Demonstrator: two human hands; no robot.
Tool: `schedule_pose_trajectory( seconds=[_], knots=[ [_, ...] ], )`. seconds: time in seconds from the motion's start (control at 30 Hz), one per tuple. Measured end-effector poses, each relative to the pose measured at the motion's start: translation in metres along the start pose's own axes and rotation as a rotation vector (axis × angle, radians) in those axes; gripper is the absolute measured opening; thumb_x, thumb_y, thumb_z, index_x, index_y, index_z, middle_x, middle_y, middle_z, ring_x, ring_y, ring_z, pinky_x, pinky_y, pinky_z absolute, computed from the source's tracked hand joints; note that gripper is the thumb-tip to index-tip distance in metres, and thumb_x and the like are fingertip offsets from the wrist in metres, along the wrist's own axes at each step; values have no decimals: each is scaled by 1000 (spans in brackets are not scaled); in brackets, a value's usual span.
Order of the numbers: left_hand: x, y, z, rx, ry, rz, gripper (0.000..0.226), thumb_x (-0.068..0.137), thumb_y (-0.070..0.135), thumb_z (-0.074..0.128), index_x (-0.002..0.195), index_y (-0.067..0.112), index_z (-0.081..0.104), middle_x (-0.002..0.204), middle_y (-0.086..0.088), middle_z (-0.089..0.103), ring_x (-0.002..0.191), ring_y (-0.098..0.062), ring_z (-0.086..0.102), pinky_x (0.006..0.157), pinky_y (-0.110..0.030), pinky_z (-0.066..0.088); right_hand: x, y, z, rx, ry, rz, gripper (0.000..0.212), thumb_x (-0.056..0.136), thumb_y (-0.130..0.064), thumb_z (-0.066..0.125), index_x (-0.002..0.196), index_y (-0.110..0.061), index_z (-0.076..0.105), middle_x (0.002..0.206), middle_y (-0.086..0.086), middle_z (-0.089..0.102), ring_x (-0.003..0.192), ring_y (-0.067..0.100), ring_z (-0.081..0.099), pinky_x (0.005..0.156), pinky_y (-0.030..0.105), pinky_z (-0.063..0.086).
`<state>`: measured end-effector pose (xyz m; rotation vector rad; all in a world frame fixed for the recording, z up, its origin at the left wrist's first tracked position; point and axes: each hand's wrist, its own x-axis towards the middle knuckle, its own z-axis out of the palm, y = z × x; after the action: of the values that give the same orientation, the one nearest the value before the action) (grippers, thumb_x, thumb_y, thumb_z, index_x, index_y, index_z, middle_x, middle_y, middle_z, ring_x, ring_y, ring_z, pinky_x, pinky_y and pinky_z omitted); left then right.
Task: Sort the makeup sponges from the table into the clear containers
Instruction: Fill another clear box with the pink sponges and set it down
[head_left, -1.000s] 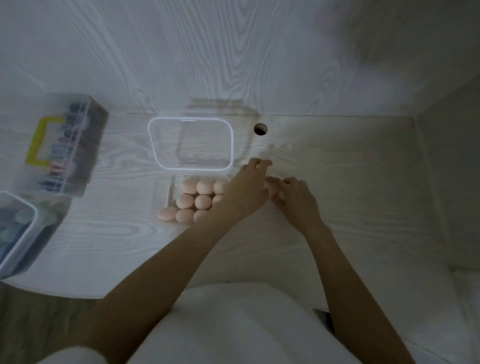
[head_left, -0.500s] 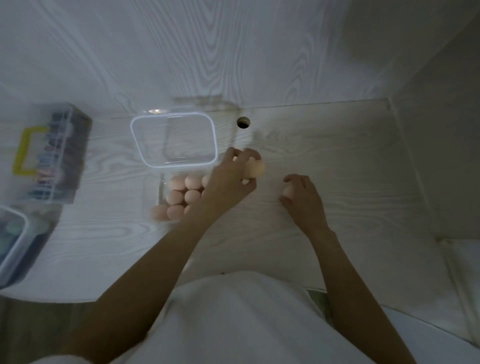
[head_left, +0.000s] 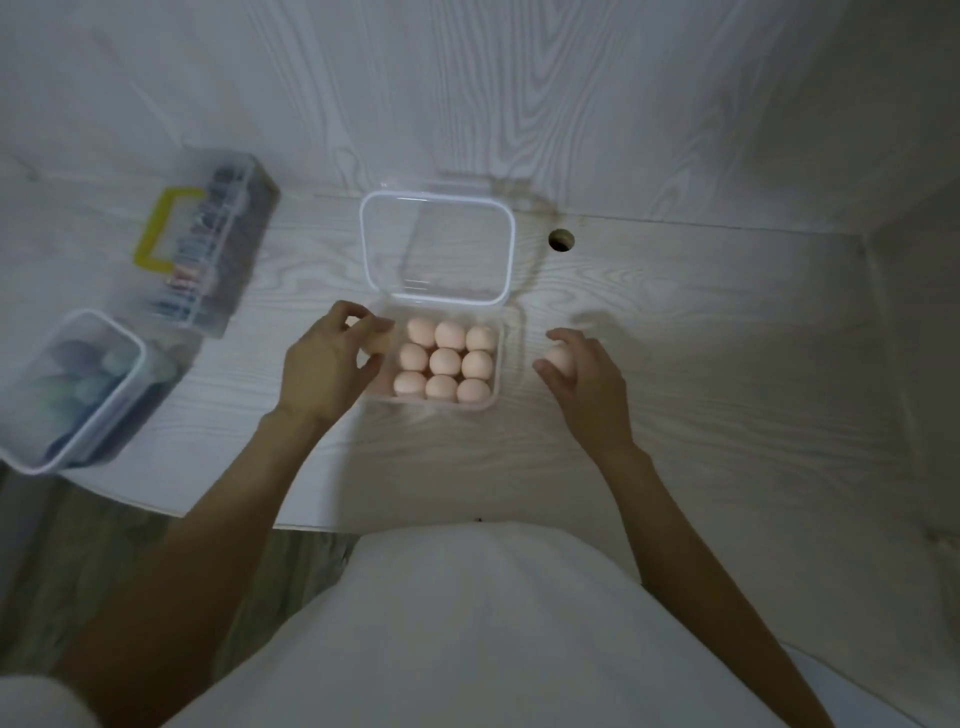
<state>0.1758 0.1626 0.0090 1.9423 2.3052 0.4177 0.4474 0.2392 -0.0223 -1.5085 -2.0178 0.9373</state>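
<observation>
Nine peach egg-shaped foam sponges (head_left: 444, 362) fill clear lidded plastic box (head_left: 497, 364). Left hand (head_left: 332, 369), 9 o'clock of box, pinches tenth sponge (head_left: 378, 344); right hand (head_left: 587, 384), 3 o'clock, cups another sponge (head_left: 562, 359). Placing step; next move likely needs free left column slot.

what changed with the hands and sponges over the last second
The left hand took a sponge from beside the right hand and carried it left across the open container to its left edge. The right hand drew back, gripping its own sponge. The rows of sponges inside and the lid stayed put.
</observation>
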Motion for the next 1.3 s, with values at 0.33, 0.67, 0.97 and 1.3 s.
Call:
schedule_pose_trajectory(
  seconds=[0.33, 0.67, 0.97, 1.3],
  knots=[
    [7, 3, 19, 196, -144, 145, 25, 60, -9, 72, 83, 1, 68, 72, -13, 68, 57, -32, 59, 53, -35, 49, 4, -24, 12, 78, 60, -100, 34, 84, -21, 67, 117, -16, 61, 109, 4, 53, 92, 10, 51, 78, 24, 43],
    [12, -4, 29, 353, -82, 154, 17, 65, -7, 69, 70, 10, 66, 67, -4, 65, 53, -23, 58, 87, -35, 28, 25, -63, 32, 172, -87, -199, 51, 81, -9, 64, 128, -17, 46, 117, 2, 53, 100, 11, 52, 84, 24, 49],
    [-19, 4, 29, 280, 31, 53, 37, 87, 41, 41, 98, 15, 66, 94, -5, 66, 97, -27, 57, 90, -44, 32, 60, -115, 90, -203, -274, -625, 34, 75, 2, 62, 107, -7, 59, 109, 12, 54, 92, 26, 55, 67, 34, 51],
    [-28, -9, 25, 128, -81, 47, 84, 67, 82, 35, 117, 20, 62, 114, -6, 63, 112, -32, 53, 100, -55, 33, 74, -115, 104, -921, -438, -867, 19, 85, -23, 54, 80, -26, 72, 71, -10, 65, 84, 15, 56, 69, 27, 36]
  ],
)
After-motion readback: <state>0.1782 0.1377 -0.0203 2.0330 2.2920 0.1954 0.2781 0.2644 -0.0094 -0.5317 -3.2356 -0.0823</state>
